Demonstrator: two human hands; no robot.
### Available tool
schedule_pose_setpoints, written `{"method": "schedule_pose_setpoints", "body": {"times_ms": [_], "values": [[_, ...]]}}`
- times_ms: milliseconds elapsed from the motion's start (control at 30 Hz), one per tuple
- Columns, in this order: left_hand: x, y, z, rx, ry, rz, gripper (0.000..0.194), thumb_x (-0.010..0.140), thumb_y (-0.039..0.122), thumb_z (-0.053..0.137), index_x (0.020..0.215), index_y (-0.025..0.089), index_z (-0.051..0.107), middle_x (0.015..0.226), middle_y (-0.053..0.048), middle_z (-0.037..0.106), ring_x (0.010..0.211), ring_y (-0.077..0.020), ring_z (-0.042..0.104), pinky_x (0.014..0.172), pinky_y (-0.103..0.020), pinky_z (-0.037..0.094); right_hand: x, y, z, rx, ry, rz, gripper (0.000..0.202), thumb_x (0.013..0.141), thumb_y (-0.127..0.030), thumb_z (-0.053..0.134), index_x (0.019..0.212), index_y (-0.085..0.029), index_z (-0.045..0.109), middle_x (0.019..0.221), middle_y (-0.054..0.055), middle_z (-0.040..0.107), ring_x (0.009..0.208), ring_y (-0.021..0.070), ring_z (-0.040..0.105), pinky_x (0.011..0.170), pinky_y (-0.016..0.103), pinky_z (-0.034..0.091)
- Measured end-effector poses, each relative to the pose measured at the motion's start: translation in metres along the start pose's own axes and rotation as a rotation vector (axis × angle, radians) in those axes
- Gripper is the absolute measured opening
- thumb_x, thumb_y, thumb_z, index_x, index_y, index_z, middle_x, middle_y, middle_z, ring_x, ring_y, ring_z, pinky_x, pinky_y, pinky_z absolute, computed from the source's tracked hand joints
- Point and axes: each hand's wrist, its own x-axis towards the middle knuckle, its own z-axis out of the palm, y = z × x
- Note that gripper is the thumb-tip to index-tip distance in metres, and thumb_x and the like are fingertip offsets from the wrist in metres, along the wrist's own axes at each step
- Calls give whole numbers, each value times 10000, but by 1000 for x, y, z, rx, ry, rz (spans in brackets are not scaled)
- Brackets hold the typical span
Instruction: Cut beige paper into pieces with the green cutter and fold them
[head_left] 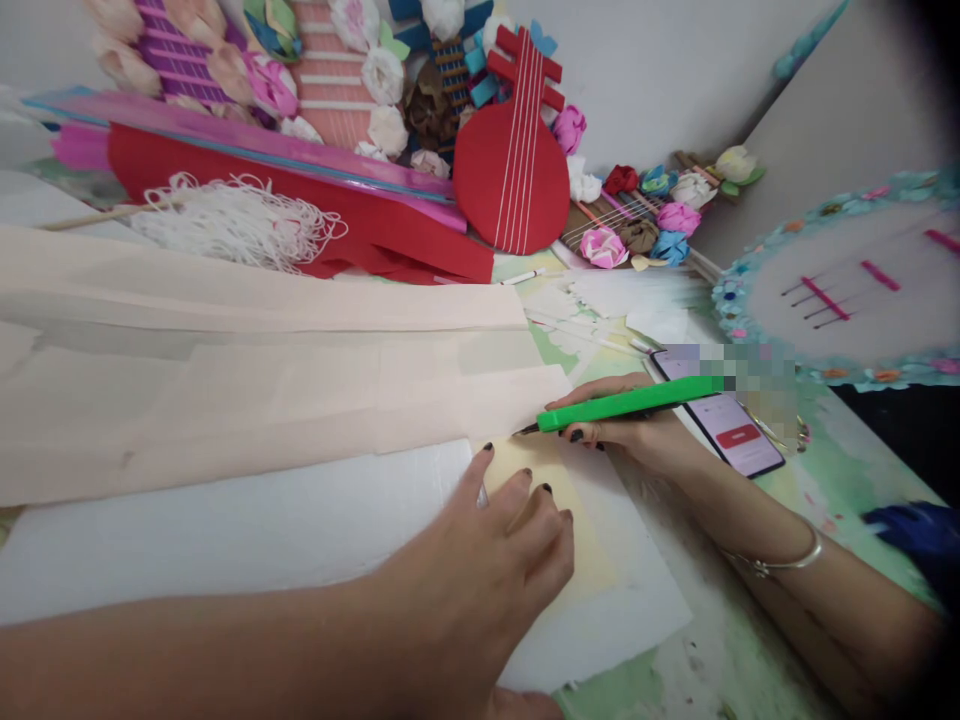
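My right hand [626, 415] is closed around a long green utility knife [630, 402], its thin dark tip touching the edge of a pale peach paper strip [450, 405]. My left hand [495, 560] lies with fingers spread and bent, pressing down near that tip. Under its fingertips are a pale yellow sheet [592, 545] and the end of a white board [247, 535]. A white sheet [637, 620] lies beneath the yellow one. My left thumb is partly cut off at the bottom edge.
A phone [739, 435] lies beside my right forearm. Behind the strips are red sheets [390, 240], a tangle of white string [240, 220] and a red lute-shaped craft [511, 165]. A flower-edged round craft [847, 280] stands at right. Paper scraps [577, 305] litter the table.
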Motion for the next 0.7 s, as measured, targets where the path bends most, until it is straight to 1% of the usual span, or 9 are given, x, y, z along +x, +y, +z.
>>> {"method": "schedule_pose_setpoints", "body": {"times_ms": [67, 200, 333, 467, 567, 700], "values": [[0, 0, 0, 2, 5, -5, 852, 818, 743, 407, 1405, 126, 422, 1374, -181, 515, 1313, -390, 376, 1112, -648, 190, 0, -1, 0, -3, -4, -7, 235, 667, -278, 819, 890, -213, 782, 815, 50, 765, 681, 178, 673, 555, 264, 516], [0, 1, -1, -7, -1, -8, 841, 824, 724, 403, 1402, 115, 428, 1374, -182, 516, 1313, -387, 379, 1115, -640, 197, 1, 0, -1, -35, -14, 8, 230, 669, -295, 810, 878, -204, 780, 812, 56, 762, 632, 167, 645, 476, 250, 471], [1, 0, -2, -12, -17, -14, 865, 816, 734, 408, 1415, 110, 411, 1379, -186, 510, 1322, -390, 367, 1121, -639, 179, 1, 1, -3, -16, -7, 9, 217, 678, -296, 803, 875, -209, 777, 793, 53, 756, 631, 173, 641, 482, 259, 468], [1, 0, -3, -10, -30, -5, 859, 826, 731, 390, 1414, 105, 412, 1375, -191, 509, 1317, -392, 368, 1120, -641, 173, 1, -2, -2, -31, -6, 6, 201, 671, -262, 802, 862, -205, 780, 763, 48, 752, 600, 162, 623, 466, 253, 448], [1, 1, -2, 0, -28, -3, 855, 834, 726, 381, 1414, 98, 409, 1372, -193, 511, 1310, -392, 372, 1115, -642, 182, 1, -1, -2, -24, -14, -1, 206, 664, -258, 806, 862, -204, 782, 771, 50, 756, 627, 178, 642, 489, 267, 467], [0, 2, 0, -1, -8, -19, 853, 822, 722, 399, 1410, 104, 410, 1370, -189, 511, 1314, -390, 364, 1124, -644, 157, 2, 4, -6, 7, -8, -14, 221, 668, -273, 811, 876, -204, 777, 850, 59, 766, 768, 217, 688, 613, 306, 533]]}}
